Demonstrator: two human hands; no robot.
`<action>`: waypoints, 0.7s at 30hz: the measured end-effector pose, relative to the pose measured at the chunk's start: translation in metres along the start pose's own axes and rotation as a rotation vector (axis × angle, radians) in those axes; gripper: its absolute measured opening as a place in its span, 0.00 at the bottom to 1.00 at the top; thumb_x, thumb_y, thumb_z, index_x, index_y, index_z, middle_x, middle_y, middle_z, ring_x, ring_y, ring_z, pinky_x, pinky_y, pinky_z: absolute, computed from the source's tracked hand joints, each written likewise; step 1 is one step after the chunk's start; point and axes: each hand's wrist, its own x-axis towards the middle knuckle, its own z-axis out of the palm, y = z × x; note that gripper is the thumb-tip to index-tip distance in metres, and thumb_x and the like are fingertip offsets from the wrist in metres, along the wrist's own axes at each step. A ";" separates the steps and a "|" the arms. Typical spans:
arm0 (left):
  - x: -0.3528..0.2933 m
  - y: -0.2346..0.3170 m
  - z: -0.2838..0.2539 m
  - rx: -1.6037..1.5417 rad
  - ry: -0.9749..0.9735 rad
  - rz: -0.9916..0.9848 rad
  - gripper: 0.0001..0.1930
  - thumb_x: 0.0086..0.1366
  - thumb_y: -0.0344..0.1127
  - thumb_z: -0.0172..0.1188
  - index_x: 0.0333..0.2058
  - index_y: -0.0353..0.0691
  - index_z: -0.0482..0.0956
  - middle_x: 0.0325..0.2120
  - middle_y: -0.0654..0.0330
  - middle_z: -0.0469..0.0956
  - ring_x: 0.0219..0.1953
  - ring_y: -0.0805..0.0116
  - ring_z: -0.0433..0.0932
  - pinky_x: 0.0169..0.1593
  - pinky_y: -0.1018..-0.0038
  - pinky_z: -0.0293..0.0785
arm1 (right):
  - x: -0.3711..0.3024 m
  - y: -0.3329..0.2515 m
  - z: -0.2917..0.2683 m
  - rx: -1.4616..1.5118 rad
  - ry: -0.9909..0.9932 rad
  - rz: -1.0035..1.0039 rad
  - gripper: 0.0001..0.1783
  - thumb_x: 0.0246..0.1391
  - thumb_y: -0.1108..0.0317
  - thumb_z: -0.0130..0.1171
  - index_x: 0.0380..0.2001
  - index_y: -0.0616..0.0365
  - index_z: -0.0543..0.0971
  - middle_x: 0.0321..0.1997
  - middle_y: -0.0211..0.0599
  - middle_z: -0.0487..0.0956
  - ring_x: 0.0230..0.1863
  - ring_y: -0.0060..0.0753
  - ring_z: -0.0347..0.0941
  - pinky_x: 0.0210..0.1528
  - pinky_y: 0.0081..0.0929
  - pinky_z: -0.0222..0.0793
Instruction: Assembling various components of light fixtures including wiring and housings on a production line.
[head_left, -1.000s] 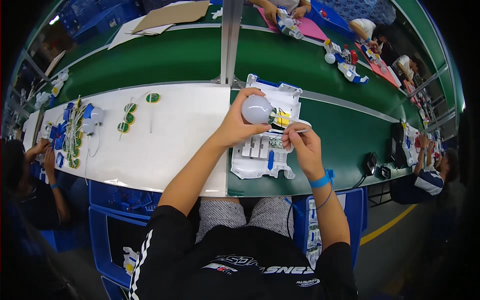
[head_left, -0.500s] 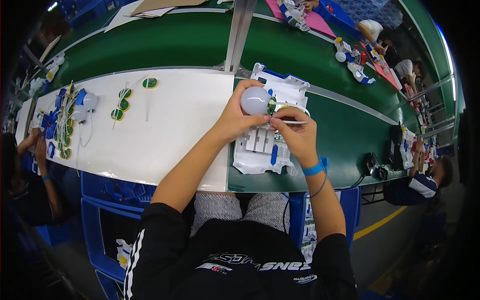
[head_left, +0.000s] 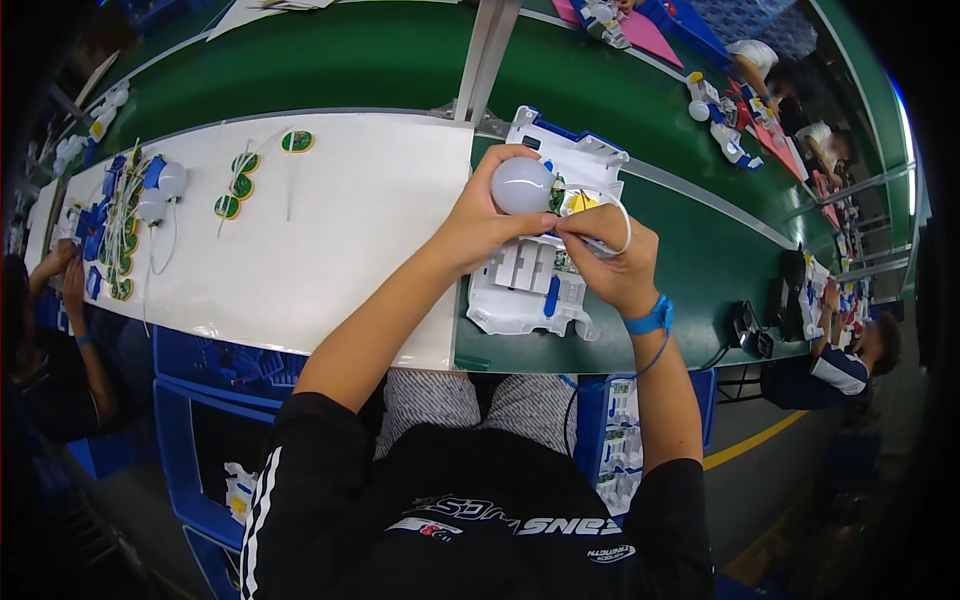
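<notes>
A round, frosted white bulb (head_left: 521,186) sits in my left hand (head_left: 478,222), whose fingers and thumb wrap its left side. A small green circuit board (head_left: 557,195) shows at the bulb's right edge, partly covered. Close by the left thumb tip, my right hand (head_left: 620,258) is pinched on a white cable (head_left: 627,222), which loops from the board around the right-hand fingers. The pinched end is hidden. Beneath both hands lies an open white plastic housing (head_left: 505,308) with blue parts, and a yellow piece (head_left: 582,203) shows inside it.
On the white sheet (head_left: 370,210) to the left lie several round green boards (head_left: 240,185) with cables, a bundle of wired boards (head_left: 125,225) and two bulbs (head_left: 172,180). A metal post (head_left: 488,60) rises behind the housing. Blue bins (head_left: 180,450) stand below the table; people work at both sides.
The cable, earlier sticking out to the right past my right fingers, now curves in a loop around them. My right hand has turned and shifted slightly right. The left hand still holds the bulb.
</notes>
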 end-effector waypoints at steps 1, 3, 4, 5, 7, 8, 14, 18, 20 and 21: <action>0.000 -0.001 0.001 -0.002 0.002 0.001 0.37 0.53 0.24 0.75 0.58 0.50 0.65 0.50 0.59 0.70 0.50 0.66 0.77 0.51 0.71 0.80 | -0.001 0.002 -0.001 0.001 -0.003 -0.001 0.10 0.45 0.82 0.68 0.33 0.62 0.84 0.32 0.39 0.85 0.33 0.32 0.83 0.40 0.25 0.77; 0.001 -0.006 0.002 0.060 0.008 0.019 0.37 0.54 0.24 0.75 0.58 0.50 0.65 0.50 0.59 0.70 0.50 0.66 0.77 0.51 0.70 0.81 | -0.006 0.008 -0.001 0.111 -0.012 0.087 0.09 0.45 0.83 0.67 0.33 0.62 0.84 0.32 0.39 0.85 0.34 0.31 0.82 0.40 0.24 0.78; 0.001 -0.008 0.003 0.052 0.013 0.012 0.37 0.54 0.24 0.75 0.58 0.50 0.65 0.50 0.59 0.70 0.50 0.66 0.77 0.51 0.70 0.81 | -0.009 0.012 -0.001 0.112 -0.020 0.096 0.09 0.45 0.83 0.67 0.33 0.62 0.84 0.32 0.39 0.85 0.34 0.31 0.82 0.40 0.24 0.78; 0.001 -0.011 0.004 0.086 0.019 0.002 0.36 0.53 0.27 0.76 0.58 0.48 0.65 0.50 0.58 0.70 0.51 0.66 0.77 0.50 0.70 0.80 | -0.011 0.015 -0.002 0.129 -0.039 0.172 0.08 0.45 0.81 0.67 0.32 0.61 0.84 0.32 0.37 0.85 0.34 0.32 0.82 0.39 0.25 0.77; -0.003 -0.007 0.005 0.126 0.030 -0.002 0.36 0.53 0.29 0.76 0.57 0.47 0.65 0.51 0.58 0.71 0.51 0.66 0.77 0.50 0.70 0.79 | -0.011 0.017 -0.012 0.136 -0.104 0.276 0.06 0.45 0.79 0.66 0.29 0.60 0.84 0.31 0.36 0.84 0.33 0.32 0.82 0.39 0.25 0.76; -0.006 -0.006 0.005 0.275 0.034 0.009 0.36 0.53 0.30 0.76 0.58 0.48 0.65 0.50 0.56 0.72 0.51 0.63 0.78 0.51 0.69 0.79 | -0.014 0.018 -0.020 0.103 -0.155 0.272 0.05 0.45 0.78 0.66 0.29 0.60 0.83 0.31 0.36 0.84 0.33 0.32 0.82 0.39 0.25 0.76; -0.007 -0.009 0.010 0.704 -0.140 0.213 0.34 0.51 0.26 0.72 0.57 0.46 0.68 0.53 0.50 0.76 0.53 0.48 0.78 0.57 0.62 0.76 | -0.045 0.046 -0.055 -0.245 -0.509 0.170 0.11 0.41 0.77 0.64 0.32 0.52 0.82 0.29 0.29 0.81 0.34 0.36 0.73 0.41 0.32 0.57; -0.001 -0.015 -0.001 0.838 -0.240 0.328 0.33 0.49 0.21 0.70 0.56 0.47 0.71 0.55 0.53 0.76 0.56 0.49 0.77 0.61 0.60 0.73 | -0.042 0.053 -0.048 -0.330 -0.540 0.078 0.10 0.40 0.75 0.64 0.30 0.51 0.82 0.30 0.28 0.81 0.38 0.33 0.72 0.42 0.32 0.58; 0.000 -0.014 -0.006 0.785 -0.237 0.318 0.33 0.49 0.21 0.70 0.55 0.47 0.71 0.54 0.53 0.76 0.56 0.49 0.77 0.60 0.60 0.73 | -0.036 0.053 -0.044 -0.339 -0.573 0.088 0.09 0.40 0.75 0.64 0.29 0.52 0.82 0.30 0.27 0.81 0.38 0.33 0.72 0.42 0.32 0.58; -0.001 -0.012 -0.005 0.786 -0.236 0.271 0.33 0.49 0.21 0.70 0.54 0.47 0.71 0.54 0.54 0.77 0.57 0.49 0.77 0.60 0.60 0.73 | -0.034 0.051 -0.043 -0.356 -0.600 0.101 0.08 0.40 0.75 0.64 0.28 0.52 0.82 0.29 0.27 0.81 0.37 0.33 0.72 0.42 0.32 0.58</action>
